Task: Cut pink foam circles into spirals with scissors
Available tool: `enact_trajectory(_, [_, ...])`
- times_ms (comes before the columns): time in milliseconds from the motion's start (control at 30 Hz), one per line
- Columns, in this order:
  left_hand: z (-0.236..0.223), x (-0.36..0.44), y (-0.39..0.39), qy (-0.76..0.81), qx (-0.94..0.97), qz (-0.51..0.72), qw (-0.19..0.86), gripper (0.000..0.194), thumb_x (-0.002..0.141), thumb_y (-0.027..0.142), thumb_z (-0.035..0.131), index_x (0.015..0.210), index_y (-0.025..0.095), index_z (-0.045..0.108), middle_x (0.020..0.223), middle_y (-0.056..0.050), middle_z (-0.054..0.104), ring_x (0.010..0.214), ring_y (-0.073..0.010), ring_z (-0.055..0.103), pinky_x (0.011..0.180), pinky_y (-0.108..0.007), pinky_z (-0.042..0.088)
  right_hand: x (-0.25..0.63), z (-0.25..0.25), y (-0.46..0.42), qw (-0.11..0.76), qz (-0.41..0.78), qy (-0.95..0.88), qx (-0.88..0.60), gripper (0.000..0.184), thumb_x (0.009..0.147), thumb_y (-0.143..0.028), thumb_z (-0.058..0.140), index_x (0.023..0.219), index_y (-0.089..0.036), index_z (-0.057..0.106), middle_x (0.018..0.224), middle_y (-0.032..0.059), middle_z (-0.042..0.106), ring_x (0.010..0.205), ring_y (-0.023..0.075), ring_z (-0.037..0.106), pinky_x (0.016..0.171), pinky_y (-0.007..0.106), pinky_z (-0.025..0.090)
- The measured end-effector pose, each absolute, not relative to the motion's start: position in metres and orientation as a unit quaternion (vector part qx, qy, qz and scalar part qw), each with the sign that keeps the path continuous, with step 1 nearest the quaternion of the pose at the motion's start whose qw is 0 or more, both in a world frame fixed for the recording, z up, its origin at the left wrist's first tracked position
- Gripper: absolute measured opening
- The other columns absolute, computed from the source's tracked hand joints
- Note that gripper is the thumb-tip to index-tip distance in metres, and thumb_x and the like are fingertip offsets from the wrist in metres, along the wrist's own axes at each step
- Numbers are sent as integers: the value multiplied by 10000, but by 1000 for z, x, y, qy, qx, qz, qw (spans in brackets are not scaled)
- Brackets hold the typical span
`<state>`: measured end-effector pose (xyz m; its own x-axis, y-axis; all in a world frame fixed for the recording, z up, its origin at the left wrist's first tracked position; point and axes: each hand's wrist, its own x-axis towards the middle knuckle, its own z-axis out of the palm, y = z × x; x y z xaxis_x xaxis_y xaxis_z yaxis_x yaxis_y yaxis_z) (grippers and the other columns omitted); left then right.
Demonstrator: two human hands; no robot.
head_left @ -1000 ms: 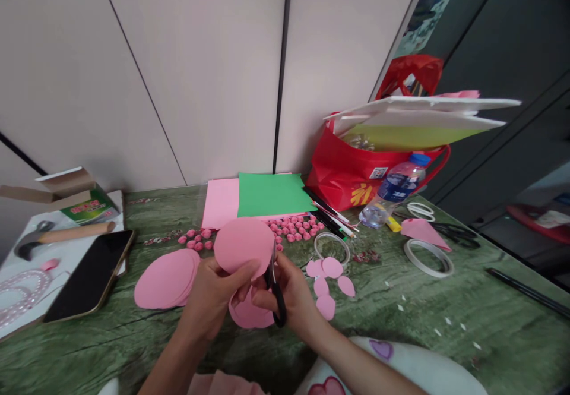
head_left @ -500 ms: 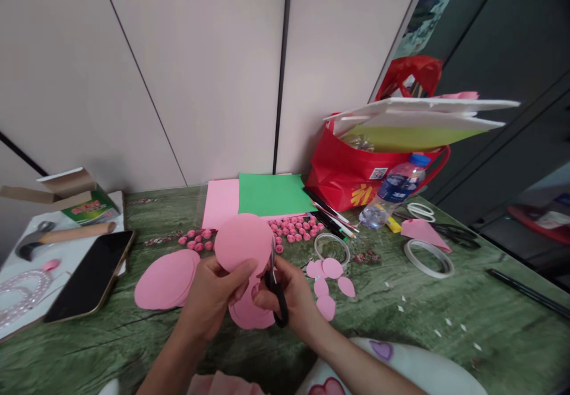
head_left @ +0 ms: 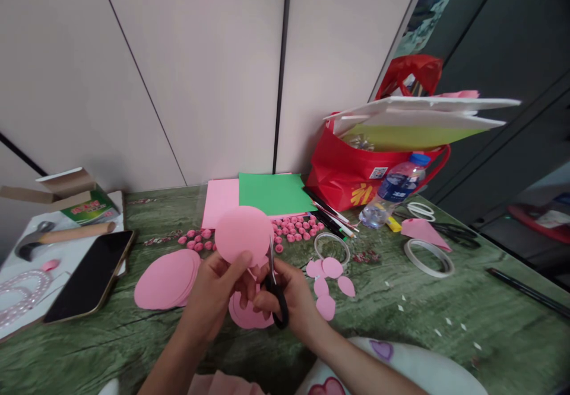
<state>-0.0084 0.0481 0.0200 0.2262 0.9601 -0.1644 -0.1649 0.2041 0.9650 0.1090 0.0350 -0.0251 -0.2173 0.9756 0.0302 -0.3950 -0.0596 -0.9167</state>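
Note:
My left hand point(head_left: 222, 285) pinches a round pink paper disc point(head_left: 244, 233) by its lower edge and holds it upright above the table. In my right hand point(head_left: 287, 297) is a pair of black-handled scissors point(head_left: 276, 297), its blades pointing up beside the disc's right edge. Whether the blades touch the paper I cannot tell. Below my hands lie more round pink paper pieces point(head_left: 249, 315), partly covered. A stack of large pink paper ovals point(head_left: 164, 279) rests left of my left hand. Small pink paper petals point(head_left: 326, 307) are spread to the right of my right hand.
Small pink rolled paper roses point(head_left: 294, 228) lie behind my hands, near green paper point(head_left: 274, 193). To the right are tape rolls point(head_left: 428, 258), a water bottle point(head_left: 394, 190) and a red bag point(head_left: 342, 169). A phone point(head_left: 91, 276) and a hammer point(head_left: 66, 234) lie left.
The pink disc has risen slightly in my left hand, and that hand's fingers have shifted under its lower edge. My right hand with the scissors has barely moved.

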Motion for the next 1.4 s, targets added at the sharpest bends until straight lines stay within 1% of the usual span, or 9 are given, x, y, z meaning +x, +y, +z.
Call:
enact_trajectory(100, [19,-8,48,453,458,436,629,266,717,314,535,544,113,557,361,21,481,304,-54,384,342,-177,271,109,-26,34,520,649,-436,-342,359,498,-306,728,677,-159,453,472,-31,558,343,53,438,337,155,365])
enact_trajectory(233, [18,-8,49,491,461,443,592,288,673,299,586,465,109,527,307,47,415,290,-28,326,333,-162,212,108,-26,34,509,658,-435,-344,372,482,-320,732,673,-162,455,443,-46,538,333,56,428,332,160,347])
enact_trajectory(400, [19,-7,49,529,453,442,566,339,608,287,633,374,117,456,280,64,357,289,-17,273,327,-165,162,108,-26,35,517,660,-429,-336,385,454,-298,753,680,-158,475,508,-47,528,369,54,430,361,165,341])
enact_trajectory(533, [18,-7,49,533,460,420,573,290,581,293,647,407,110,503,304,56,383,301,-22,279,328,-168,156,111,-29,38,537,639,-446,-323,391,493,-300,742,768,-161,501,562,-45,504,447,55,404,421,168,323])
enact_trajectory(667, [14,-8,50,536,471,400,575,268,576,309,649,451,106,526,319,54,387,310,-25,275,330,-169,156,113,-31,39,543,626,-463,-316,477,520,-326,728,900,-160,493,640,-19,518,525,79,416,472,187,316])
enact_trajectory(933, [15,-7,50,537,474,394,576,253,582,317,638,478,100,560,336,48,398,319,-25,266,331,-168,150,113,-33,40,544,620,-463,-322,500,506,-345,732,906,-165,492,609,-35,461,531,82,400,484,190,307])
enact_trajectory(1100, [19,-7,50,532,460,405,584,250,562,308,655,466,103,549,347,46,419,319,-22,268,330,-166,146,113,-36,40,539,637,-445,-324,551,494,-388,726,940,-171,485,592,-42,441,501,74,376,449,182,287])
enact_trajectory(1267, [22,-5,50,521,450,419,592,228,549,287,662,474,110,538,354,61,409,321,-18,261,332,-161,149,114,-32,40,542,637,-447,-317,442,502,-298,740,850,-159,505,533,-64,420,463,55,333,427,170,256])
enact_trajectory(1400, [22,-6,50,513,461,421,589,233,573,281,642,466,116,517,349,68,389,322,-20,260,335,-162,153,114,-30,39,544,640,-443,-315,390,492,-261,746,768,-166,488,503,-73,439,433,48,338,425,171,270])
